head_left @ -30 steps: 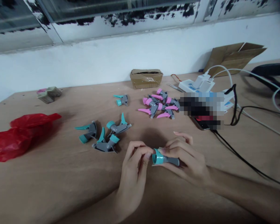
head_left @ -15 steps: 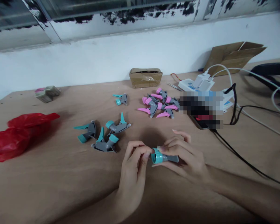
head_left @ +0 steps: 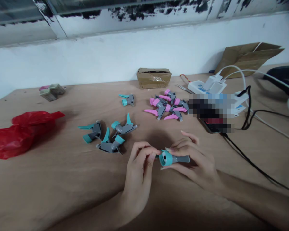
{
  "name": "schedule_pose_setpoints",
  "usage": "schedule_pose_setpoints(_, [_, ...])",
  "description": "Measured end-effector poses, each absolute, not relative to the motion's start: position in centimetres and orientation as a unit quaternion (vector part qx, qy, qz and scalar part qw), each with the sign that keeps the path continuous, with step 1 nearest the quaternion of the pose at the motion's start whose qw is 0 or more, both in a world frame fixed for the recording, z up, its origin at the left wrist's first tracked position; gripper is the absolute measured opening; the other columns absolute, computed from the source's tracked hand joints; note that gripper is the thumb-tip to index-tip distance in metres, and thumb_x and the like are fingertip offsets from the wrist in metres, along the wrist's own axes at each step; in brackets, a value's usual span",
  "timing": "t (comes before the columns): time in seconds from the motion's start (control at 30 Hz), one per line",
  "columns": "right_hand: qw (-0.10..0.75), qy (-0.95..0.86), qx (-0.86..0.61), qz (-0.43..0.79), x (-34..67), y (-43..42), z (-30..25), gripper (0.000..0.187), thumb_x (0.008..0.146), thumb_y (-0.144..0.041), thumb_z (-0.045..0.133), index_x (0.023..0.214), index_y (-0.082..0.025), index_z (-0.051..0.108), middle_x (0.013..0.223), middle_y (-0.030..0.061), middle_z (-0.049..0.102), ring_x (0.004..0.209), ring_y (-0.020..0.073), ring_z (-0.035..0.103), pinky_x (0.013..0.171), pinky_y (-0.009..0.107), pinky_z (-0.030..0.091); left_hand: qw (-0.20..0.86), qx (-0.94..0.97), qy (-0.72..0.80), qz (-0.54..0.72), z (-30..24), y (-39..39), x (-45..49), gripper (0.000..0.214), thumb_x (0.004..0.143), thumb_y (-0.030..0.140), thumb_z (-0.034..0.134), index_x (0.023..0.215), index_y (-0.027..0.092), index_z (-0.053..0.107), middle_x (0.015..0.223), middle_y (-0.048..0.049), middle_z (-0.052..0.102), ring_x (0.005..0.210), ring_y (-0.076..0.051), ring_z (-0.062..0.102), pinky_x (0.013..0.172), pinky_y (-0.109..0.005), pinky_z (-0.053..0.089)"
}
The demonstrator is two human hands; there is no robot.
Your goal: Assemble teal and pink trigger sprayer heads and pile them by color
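My right hand (head_left: 195, 157) is closed around a grey and teal trigger spray head (head_left: 168, 158), holding it above the table with its teal collar facing left. A white part with a dark centre shows inside the collar. At the collar's left rim, my left hand (head_left: 142, 166) has thumb and forefinger pinched together. A small dark bit shows at those fingertips, too small to name. Left of the hands lie several more teal and grey spray heads (head_left: 110, 146). Beyond them is a pile of pink and grey spray heads (head_left: 162, 109).
On the left lies a red plastic bag (head_left: 26, 131). A small cardboard box (head_left: 154, 79) stands by the wall. To the right are a white power strip (head_left: 195, 87), a phone (head_left: 210, 127), black and white cables and a larger cardboard box (head_left: 245, 59).
The spray head has turned a little, so more of its collar's inside shows. A dark bit now shows by my left fingertips. The whole view has shifted slightly.
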State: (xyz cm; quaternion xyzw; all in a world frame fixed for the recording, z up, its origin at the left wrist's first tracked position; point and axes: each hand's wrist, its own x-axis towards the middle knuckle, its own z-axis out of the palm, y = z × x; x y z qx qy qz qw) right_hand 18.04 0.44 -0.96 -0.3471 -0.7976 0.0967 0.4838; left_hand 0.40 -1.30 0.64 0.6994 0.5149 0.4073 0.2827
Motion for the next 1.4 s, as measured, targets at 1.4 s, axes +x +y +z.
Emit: schedule_pose_setpoints(1.4, [0.439,-0.813,-0.343,0.166,19.2,1.1,-0.1,0.023,0.072,-0.030,0.072,0.091,-0.026,0.059,0.084,-0.0013,0.070,0.080,0.0182,0.066,0.101,0.050,0.030,0.420,0.761,0.371,0.327,2.2,1.3,-1.3,0.023,0.079,0.021,0.063,0.102,0.021,0.064,0.094,-0.0048,0.061,0.085,-0.016,0.059,0.074,-0.029,0.049])
